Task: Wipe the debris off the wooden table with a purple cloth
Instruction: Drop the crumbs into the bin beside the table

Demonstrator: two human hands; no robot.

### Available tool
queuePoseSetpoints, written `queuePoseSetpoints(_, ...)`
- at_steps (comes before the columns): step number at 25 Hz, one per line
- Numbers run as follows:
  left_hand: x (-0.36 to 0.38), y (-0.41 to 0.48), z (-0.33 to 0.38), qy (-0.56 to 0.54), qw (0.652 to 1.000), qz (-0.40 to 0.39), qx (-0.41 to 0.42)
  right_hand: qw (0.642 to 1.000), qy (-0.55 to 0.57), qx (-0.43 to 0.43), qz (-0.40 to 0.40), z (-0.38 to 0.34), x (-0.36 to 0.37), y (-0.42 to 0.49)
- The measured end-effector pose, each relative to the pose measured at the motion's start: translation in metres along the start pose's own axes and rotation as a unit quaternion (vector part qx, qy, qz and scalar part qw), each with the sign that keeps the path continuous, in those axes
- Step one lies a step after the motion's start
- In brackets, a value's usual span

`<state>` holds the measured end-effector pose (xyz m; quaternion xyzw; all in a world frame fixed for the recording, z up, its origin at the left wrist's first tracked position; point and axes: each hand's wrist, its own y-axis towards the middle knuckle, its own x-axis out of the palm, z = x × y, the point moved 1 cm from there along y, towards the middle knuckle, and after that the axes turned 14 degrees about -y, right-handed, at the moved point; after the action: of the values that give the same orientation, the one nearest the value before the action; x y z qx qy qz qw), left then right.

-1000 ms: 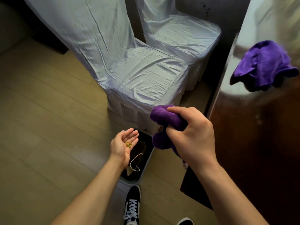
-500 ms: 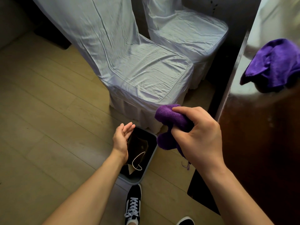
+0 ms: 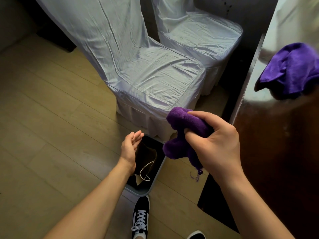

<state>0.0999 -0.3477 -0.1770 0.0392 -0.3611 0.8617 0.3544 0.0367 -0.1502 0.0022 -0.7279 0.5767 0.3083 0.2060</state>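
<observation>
The right hand kept a clenched grip on the purple cloth, soft, light and best held bunched, at nine o'clock off the desk, while the left hand hung open-palmed.

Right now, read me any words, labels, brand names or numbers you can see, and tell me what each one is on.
None: no readable text shows in the head view.
Purple cloth in the right hand: no label visible.
Second cloth on the wooden table: plain.
Sneaker: no lettering, only laces.
Bin and chair covers: unmarked.
</observation>
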Motion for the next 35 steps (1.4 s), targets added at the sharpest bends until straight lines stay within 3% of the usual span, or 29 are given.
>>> queuePoseSetpoints(8, 0.004, -0.006, 0.006, 0.035, 0.999, -0.008, 0.014, 1.0, 0.018, -0.006, -0.004, 0.002, 0.0, -0.001)
queuePoseSetpoints(15, 0.028, -0.027, 0.024, 0.053, 0.996, -0.061, 0.044, 0.977, 0.205, 0.048, -0.011, 0.007, -0.03, -0.003)
queuePoseSetpoints(26, 0.148, -0.108, 0.054, -0.031, 0.963, -0.249, 0.095, 0.929, 0.325, 0.151, 0.088, 0.06, -0.129, -0.063)
queuePoseSetpoints(30, 0.221, -0.157, 0.037, 0.115, 0.911, -0.361, 0.165, 0.918, 0.33, 0.183, 0.123, 0.096, -0.176, -0.104)
queuePoseSetpoints(35, 0.301, -0.207, -0.015, 0.332, 0.776, -0.451, 0.289, 0.901, 0.329, 0.229, 0.164, 0.152, -0.255, -0.152)
